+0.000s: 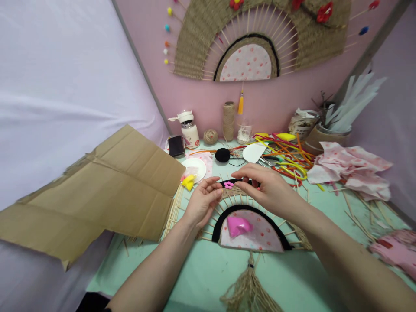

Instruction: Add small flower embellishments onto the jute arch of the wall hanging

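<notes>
A half-round fan (250, 201) of thin sticks, woven twine and black trim lies before me. On its upper band sits a small pink flower (229, 185), between my two hands. My left hand (205, 198) is at the flower's left, fingertips close to the black edge, thumb a little apart from them. From the right, my right hand (264, 184) arches over the band, with a gap between thumb and forefinger beside the flower. The right hand hides part of the band. A bright pink packet (239, 226) rests on the fan's spotted cloth centre (266, 234).
Cardboard (130, 190) leans at the left. Behind the fan are a black ball (222, 155), a white plate (199, 168), a twine spool (229, 121) and coloured pipe cleaners (289, 151). Crumpled spotted cloth (351, 169) lies right. A larger fan (195, 47) hangs on the wall.
</notes>
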A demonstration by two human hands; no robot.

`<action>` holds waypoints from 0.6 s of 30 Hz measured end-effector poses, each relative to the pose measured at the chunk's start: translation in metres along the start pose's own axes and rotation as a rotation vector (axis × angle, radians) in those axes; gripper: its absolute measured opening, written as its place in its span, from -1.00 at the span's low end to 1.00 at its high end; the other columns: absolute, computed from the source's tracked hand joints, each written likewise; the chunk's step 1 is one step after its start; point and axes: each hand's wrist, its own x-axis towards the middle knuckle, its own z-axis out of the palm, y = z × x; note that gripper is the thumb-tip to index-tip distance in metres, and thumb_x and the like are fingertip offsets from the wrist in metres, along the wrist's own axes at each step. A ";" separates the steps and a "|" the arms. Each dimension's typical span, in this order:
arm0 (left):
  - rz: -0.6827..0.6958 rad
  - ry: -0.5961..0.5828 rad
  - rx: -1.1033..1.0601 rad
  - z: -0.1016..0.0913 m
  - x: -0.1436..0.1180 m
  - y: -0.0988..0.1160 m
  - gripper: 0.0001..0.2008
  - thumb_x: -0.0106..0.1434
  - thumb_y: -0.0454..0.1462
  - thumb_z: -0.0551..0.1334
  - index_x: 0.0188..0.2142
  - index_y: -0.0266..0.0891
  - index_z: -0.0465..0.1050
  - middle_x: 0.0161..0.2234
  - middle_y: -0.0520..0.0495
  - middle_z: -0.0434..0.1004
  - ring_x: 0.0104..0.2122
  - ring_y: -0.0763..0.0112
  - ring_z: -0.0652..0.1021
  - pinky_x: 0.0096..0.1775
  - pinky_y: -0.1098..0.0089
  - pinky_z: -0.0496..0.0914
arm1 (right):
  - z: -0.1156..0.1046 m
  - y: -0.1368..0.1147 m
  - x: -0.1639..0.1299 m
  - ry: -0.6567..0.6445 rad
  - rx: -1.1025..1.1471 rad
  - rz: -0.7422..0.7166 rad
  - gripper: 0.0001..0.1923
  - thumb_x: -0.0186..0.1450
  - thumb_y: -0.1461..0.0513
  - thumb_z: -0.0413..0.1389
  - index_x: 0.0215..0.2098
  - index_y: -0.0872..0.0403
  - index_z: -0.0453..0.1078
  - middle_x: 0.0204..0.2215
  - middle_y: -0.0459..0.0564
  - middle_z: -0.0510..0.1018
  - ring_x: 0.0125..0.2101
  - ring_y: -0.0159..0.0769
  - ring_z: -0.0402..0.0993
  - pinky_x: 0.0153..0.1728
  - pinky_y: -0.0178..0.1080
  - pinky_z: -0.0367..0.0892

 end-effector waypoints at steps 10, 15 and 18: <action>0.010 -0.036 -0.073 -0.002 0.001 -0.002 -0.63 0.03 -0.14 0.49 -0.30 -0.31 0.45 -0.61 0.13 0.30 -0.59 0.67 0.25 -0.53 0.61 0.15 | -0.001 0.000 -0.001 0.018 -0.011 0.000 -0.83 0.34 0.24 0.10 -0.16 0.04 0.52 -0.24 0.01 0.58 -0.26 -0.27 0.51 -0.24 -0.23 0.41; -0.019 0.001 -0.106 -0.002 0.001 -0.001 -0.59 0.01 -0.13 0.50 -0.30 -0.30 0.39 -0.60 0.15 0.30 -0.62 0.71 0.25 -0.55 0.66 0.17 | -0.003 -0.001 -0.001 0.014 -0.016 0.000 -0.83 0.35 0.24 0.09 -0.15 0.03 0.51 -0.21 0.03 0.59 -0.24 -0.26 0.51 -0.23 -0.23 0.41; -0.044 0.025 -0.086 -0.002 0.001 0.000 -0.53 -0.06 -0.20 0.54 -0.24 -0.27 0.38 -0.46 0.07 0.45 -0.51 0.64 0.43 -0.43 0.61 0.35 | -0.003 0.000 -0.001 0.023 -0.024 -0.007 -0.83 0.35 0.24 0.09 -0.15 0.03 0.50 -0.20 0.03 0.59 -0.24 -0.26 0.51 -0.24 -0.22 0.42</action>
